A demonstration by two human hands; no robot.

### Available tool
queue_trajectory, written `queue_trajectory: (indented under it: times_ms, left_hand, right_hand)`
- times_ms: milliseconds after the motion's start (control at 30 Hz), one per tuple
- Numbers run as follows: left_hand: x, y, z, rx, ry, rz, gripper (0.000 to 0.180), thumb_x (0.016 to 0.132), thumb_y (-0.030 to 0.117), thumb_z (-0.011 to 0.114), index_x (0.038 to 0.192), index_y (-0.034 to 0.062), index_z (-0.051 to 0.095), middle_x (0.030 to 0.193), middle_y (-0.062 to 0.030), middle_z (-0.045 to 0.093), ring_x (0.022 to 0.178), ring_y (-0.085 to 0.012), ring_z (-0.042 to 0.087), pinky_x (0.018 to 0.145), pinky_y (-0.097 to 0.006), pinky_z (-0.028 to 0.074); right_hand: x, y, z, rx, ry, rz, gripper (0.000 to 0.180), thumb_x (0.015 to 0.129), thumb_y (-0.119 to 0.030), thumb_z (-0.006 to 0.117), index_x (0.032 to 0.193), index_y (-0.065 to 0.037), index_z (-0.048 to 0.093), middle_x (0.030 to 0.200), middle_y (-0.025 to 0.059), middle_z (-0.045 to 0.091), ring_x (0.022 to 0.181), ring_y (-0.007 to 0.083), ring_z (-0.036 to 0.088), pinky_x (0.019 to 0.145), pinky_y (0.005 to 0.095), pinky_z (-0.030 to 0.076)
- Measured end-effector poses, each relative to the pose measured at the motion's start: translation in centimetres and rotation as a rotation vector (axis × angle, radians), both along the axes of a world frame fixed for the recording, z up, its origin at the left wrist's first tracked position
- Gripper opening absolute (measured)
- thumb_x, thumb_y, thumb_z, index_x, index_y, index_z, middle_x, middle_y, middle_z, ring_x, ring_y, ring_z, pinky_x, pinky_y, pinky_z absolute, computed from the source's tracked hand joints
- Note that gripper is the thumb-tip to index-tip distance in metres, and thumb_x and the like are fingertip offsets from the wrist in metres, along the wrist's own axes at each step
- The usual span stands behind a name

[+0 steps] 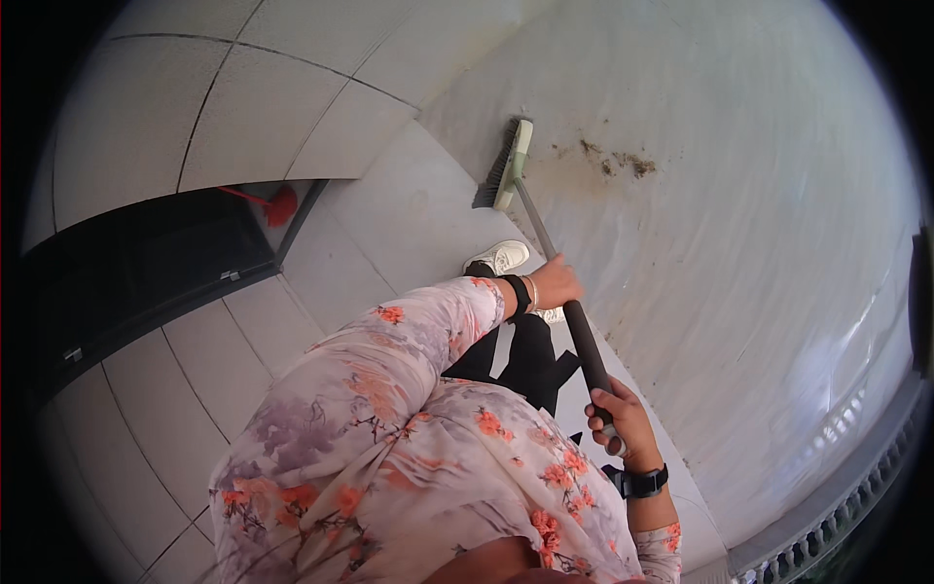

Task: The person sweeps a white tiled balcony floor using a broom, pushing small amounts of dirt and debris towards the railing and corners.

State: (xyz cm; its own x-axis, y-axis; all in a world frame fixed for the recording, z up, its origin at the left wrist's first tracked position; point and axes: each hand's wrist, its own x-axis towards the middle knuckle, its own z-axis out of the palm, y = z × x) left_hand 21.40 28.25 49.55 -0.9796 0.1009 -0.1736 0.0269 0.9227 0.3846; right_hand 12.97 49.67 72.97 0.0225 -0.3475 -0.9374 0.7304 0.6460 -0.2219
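I hold a long-handled broom slantwise in front of me. Its pale green and white head (516,165) has dark bristles that face left, at the seam between the tiles and the smoother grey floor. My left hand (556,284) is wrapped round the broom handle (587,348) where the metal shaft meets the dark grip. Lower down, my right hand (628,426) closes round the handle's end. To the right of the head lies a scatter of brown dirt (615,162), apart from the bristles. My white shoe (502,256) stands just below the broom head.
Pale wall tiles (126,127) rise at the left, around a dark opening (146,277) with a black frame. A red object (280,206) with a thin red handle shows at its corner. At the lower right runs a balustrade (837,530) along the grey floor (739,321).
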Motion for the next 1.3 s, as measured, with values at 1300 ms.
queue_trajectory:
  times_ms: [1300]
  left_hand:
    - [-0.1, 11.6, 2.2, 0.337, 0.074, -0.058, 0.007, 0.081, 0.023, 0.062, 0.075, 0.0207, 0.060, 0.075, 0.0007, 0.062, 0.076, -0.0218, 0.062, 0.071, -0.041, 0.039]
  right_hand:
    - [0.2, 2.6, 8.8, 0.291, 0.252, 0.461, 0.048, 0.085, -0.008, 0.058, 0.132, -0.007, 0.048, 0.068, 0.0021, 0.053, 0.048, 0.0067, 0.048, 0.037, 0.0210, 0.035]
